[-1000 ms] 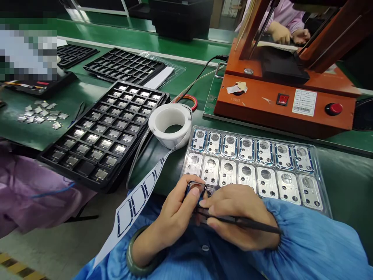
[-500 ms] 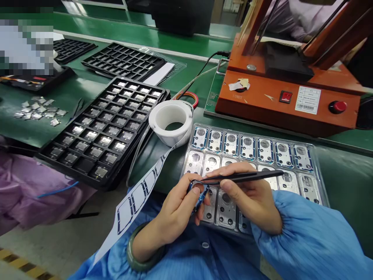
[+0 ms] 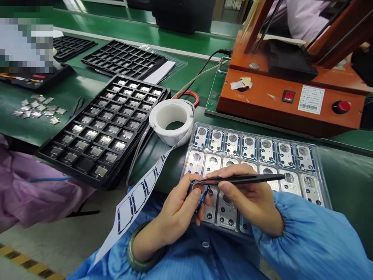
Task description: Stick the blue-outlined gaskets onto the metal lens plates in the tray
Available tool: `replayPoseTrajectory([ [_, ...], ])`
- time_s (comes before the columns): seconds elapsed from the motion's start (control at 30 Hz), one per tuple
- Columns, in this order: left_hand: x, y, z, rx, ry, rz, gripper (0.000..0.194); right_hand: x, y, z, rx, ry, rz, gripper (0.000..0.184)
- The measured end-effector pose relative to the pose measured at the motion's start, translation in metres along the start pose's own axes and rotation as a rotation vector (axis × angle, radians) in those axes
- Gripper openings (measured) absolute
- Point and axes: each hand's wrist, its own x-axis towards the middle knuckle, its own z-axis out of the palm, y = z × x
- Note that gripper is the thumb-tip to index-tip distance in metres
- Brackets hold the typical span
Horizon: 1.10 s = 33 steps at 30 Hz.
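My left hand [image 3: 179, 206] is closed around a small metal plate with a blue edge [image 3: 203, 197] and a round hole; fingers cover part of it. Black tweezers [image 3: 247, 179] lie in the grip of my right hand [image 3: 247, 196], their tips at the plate's upper edge. Beneath both hands is a clear plastic tray [image 3: 320, 167] of silvery plates, the back row edged in blue. From a white roll [image 3: 171, 120] a strip of black frame-shaped stickers [image 3: 139, 194] runs down to my left sleeve.
A black compartment tray [image 3: 100, 128] with small metal parts stands to the left. Loose metal parts [image 3: 37, 107] and another pair of tweezers [image 3: 76, 107] lie beyond it. An orange machine [image 3: 262, 93] stands at the back right. A person's pink sleeve [image 3: 37, 186] is at the left.
My hands stay nearly in place, with the tweezers tilted slightly flatter at the plate's edge. The view has shifted slightly.
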Motion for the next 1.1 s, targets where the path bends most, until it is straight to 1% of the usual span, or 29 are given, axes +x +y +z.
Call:
replayPoseTrajectory([
  [0.2,-0.0008,0.0,-0.0006,0.002,0.003,-0.005,0.012,0.001,-0.0017,0.0018,0.044,-0.006,0.003,0.012],
  [0.43,-0.0011,0.0001,-0.001,0.023,0.007,0.01,0.012,0.0012,-0.0027,0.0023,0.089,-0.037,-0.01,0.016],
  [0.73,-0.0005,0.0006,-0.0012,0.007,0.02,-0.001,0.013,0.0025,-0.0054,0.0022,0.001,-0.03,-0.043,0.012],
  [0.93,-0.0007,0.0014,-0.0005,0.02,0.021,-0.002,0.013,0.0029,-0.0038,0.0034,0.036,-0.019,-0.006,0.013],
  [1.1,-0.0003,0.0003,-0.0004,0.035,0.027,-0.005,0.014,0.0063,-0.0061,0.004,-0.023,0.03,0.063,0.005],
])
